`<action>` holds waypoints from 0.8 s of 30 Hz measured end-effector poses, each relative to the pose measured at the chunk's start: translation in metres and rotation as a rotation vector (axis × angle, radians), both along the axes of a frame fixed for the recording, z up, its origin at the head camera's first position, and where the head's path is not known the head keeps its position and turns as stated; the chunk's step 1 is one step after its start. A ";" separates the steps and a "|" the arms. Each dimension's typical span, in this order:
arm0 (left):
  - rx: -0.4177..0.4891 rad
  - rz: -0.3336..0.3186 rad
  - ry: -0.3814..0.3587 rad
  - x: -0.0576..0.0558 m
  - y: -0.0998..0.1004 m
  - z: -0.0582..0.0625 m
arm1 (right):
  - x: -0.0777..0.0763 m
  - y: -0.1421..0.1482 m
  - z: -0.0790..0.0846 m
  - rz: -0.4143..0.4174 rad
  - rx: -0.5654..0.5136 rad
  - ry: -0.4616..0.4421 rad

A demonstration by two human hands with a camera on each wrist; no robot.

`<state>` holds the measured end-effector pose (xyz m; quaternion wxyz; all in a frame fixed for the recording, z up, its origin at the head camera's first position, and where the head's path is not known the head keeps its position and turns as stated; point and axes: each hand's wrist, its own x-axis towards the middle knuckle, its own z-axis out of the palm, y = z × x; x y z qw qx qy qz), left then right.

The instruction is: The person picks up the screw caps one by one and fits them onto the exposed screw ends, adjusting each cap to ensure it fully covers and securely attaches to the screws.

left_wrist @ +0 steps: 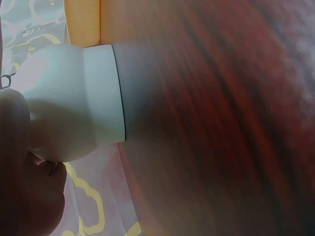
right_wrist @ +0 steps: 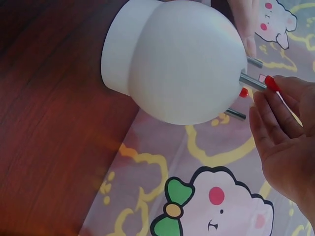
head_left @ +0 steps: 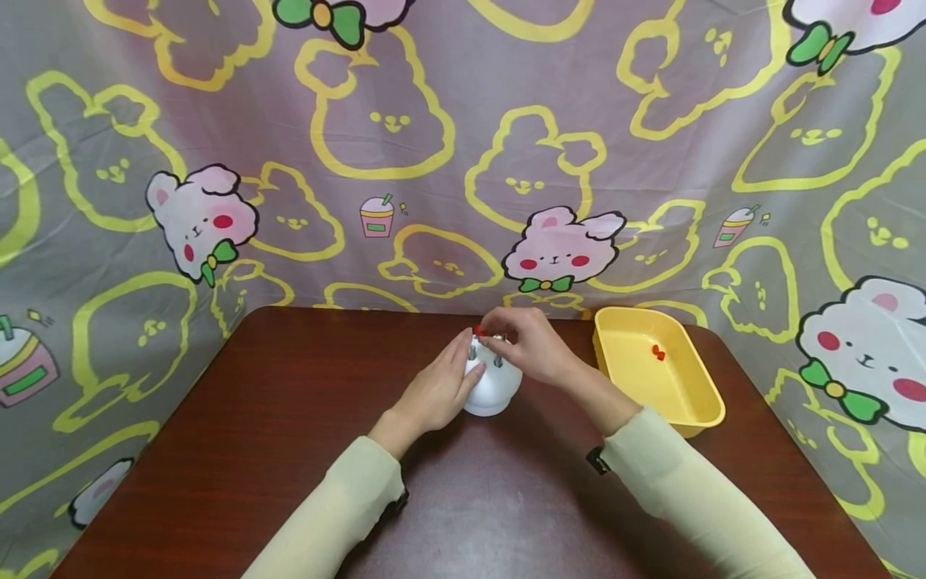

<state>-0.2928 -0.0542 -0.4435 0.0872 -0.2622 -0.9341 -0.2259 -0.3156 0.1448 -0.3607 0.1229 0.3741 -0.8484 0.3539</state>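
Note:
A white ball-shaped stand (head_left: 488, 396) with a flared base rests on the table, several metal rods (right_wrist: 253, 80) sticking out of its top. My left hand (head_left: 436, 391) steadies its left side, thumb in front and fingers along the flank. At the top, my right hand (head_left: 537, 346) pinches a small red piece (right_wrist: 271, 83) with thumb and fingertips, at the end of one rod. Another red piece (right_wrist: 244, 92) shows close to the rods in the right wrist view. Whether the pinched piece sits on the rod, I cannot tell.
To the right stands a yellow tray (head_left: 631, 394) with small red pieces (head_left: 657, 352) inside. The brown table (head_left: 304, 450) reaches back to a patterned curtain (head_left: 434, 145), which also hangs along both sides.

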 end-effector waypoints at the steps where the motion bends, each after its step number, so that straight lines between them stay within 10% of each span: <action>1: -0.003 -0.001 -0.003 0.000 0.000 0.000 | 0.000 0.000 -0.001 0.003 -0.001 -0.002; 24: -0.006 0.009 -0.015 0.001 0.000 0.001 | -0.001 -0.007 -0.009 0.061 -0.006 0.010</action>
